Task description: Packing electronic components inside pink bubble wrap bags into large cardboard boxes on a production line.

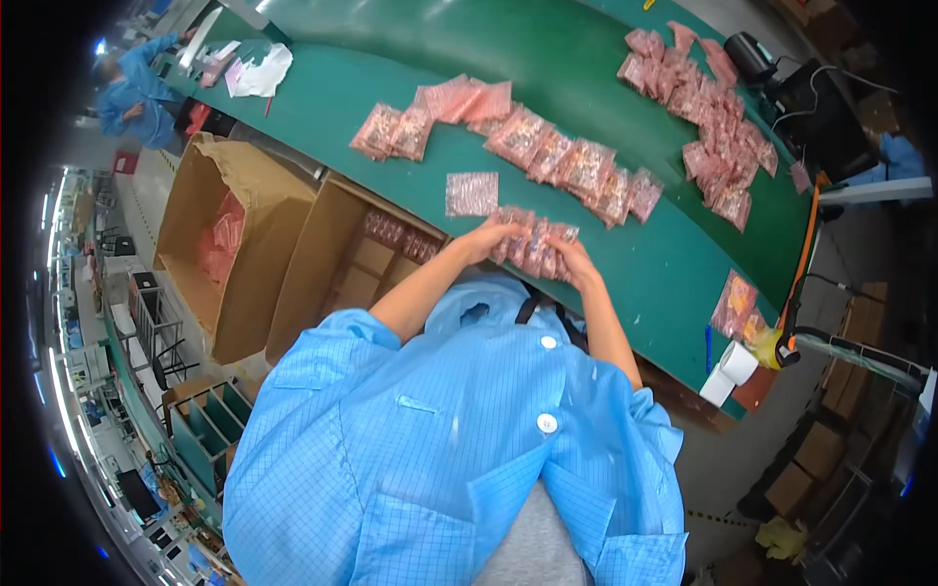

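At the near edge of the green table [391,176], both my hands are closed around a row of several pink bubble-wrap packets [531,244] standing side by side. My left hand [483,239] grips the left end of the row and my right hand [573,260] the right end. What is inside the packets is hard to make out. Just beyond my left hand lies a flat pink bubble-wrap bag [472,194]. Farther back, more filled packets [552,156] lie in a slanting line, with a small group [393,132] at its left.
Another pile of pink packets [718,127] lies at the far right. Left of me stand an open carton with dividers [318,210] and a carton holding pink bags [181,239]. Near the right edge are white rolls [735,363] and a blue pen [708,349]. A person [142,88] stands far left.
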Demonstrator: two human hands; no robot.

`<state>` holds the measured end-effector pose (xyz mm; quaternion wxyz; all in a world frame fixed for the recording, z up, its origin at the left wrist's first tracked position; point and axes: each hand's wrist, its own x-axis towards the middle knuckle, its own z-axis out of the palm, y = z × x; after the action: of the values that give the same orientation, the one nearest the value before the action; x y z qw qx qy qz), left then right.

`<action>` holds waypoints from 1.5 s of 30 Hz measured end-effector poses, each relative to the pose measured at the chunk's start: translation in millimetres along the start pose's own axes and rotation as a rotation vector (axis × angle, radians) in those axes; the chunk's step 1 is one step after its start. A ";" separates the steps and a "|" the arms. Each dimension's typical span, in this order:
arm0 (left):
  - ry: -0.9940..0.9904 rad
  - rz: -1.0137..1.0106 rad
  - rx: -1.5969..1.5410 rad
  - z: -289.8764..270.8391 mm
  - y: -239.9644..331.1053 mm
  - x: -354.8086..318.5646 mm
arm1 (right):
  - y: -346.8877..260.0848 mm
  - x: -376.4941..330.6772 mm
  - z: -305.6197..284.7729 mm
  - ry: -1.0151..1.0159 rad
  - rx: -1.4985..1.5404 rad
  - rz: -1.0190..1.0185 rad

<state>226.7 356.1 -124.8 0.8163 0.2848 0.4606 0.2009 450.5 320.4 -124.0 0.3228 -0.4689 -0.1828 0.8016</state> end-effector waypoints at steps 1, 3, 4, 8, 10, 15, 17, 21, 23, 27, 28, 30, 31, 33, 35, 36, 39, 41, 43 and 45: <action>0.031 0.023 0.099 3.7 -5.1 6.9 | 12.6 12.3 -10.2 0.101 -0.029 -0.032; 0.099 0.060 0.079 12.1 -16.9 21.3 | 33.0 21.0 -20.9 0.215 -0.079 -0.198; 0.186 0.105 0.063 14.4 -22.1 24.3 | 40.1 23.0 -23.4 0.307 -0.133 -0.368; -0.003 0.205 0.022 2.9 -31.9 14.4 | 34.5 9.6 -16.2 0.046 -0.058 -0.210; 0.070 0.110 -0.071 12.2 -22.7 -10.2 | 17.1 -8.9 5.6 0.024 -0.018 -0.131; 0.098 0.353 -0.053 -44.0 -20.8 -88.0 | -12.9 3.2 92.4 -0.227 -0.272 0.053; 0.129 0.392 -0.136 -90.7 -41.0 -123.2 | 19.5 35.9 134.6 -0.334 -0.283 -0.058; 0.549 0.380 -0.381 -116.6 -66.4 -184.8 | 110.2 86.0 203.1 -0.194 -0.270 -0.094; 0.695 0.358 -0.404 -154.9 -94.3 -205.8 | 148.9 103.9 227.1 -0.275 -0.191 -0.007; 0.983 0.188 -0.177 -217.6 -144.7 -232.1 | 211.7 136.7 275.1 -0.273 0.067 0.391; 0.969 0.181 -0.028 -233.9 -149.0 -212.6 | 237.1 162.4 261.2 -0.213 0.057 0.289; 0.938 0.180 -0.023 -275.7 -162.1 -198.3 | 260.9 196.1 270.2 -0.024 0.005 0.332; 0.923 0.256 -0.006 -295.8 -172.6 -186.3 | 266.5 214.5 268.9 -0.017 -0.015 0.345; 0.958 0.236 0.018 -331.7 -184.2 -159.9 | 285.7 243.6 284.5 0.138 -0.063 0.344; 0.986 0.218 0.115 -373.7 -181.5 -130.5 | 305.8 281.7 277.8 0.230 -0.172 0.286; 0.924 0.257 0.118 -385.0 -159.4 -91.0 | 310.7 319.5 241.2 0.335 -0.291 0.253; 0.970 0.083 0.242 -441.0 -209.2 -100.5 | 316.3 306.1 302.4 0.373 -0.382 0.435; 1.030 0.110 0.429 -461.3 -210.4 -73.9 | 318.9 327.4 298.8 0.390 -0.438 0.473; 1.081 0.137 0.628 -496.2 -227.3 -85.3 | 326.7 332.2 309.2 0.141 -0.396 0.487; 1.043 -0.036 0.670 -490.4 -232.7 -73.3 | 336.5 337.1 294.9 0.144 -0.488 0.541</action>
<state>-219.2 274.0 -432.1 0.3533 0.3824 0.8415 0.1443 -41.1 311.6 -392.6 -0.0101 -0.6187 -0.2147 0.7557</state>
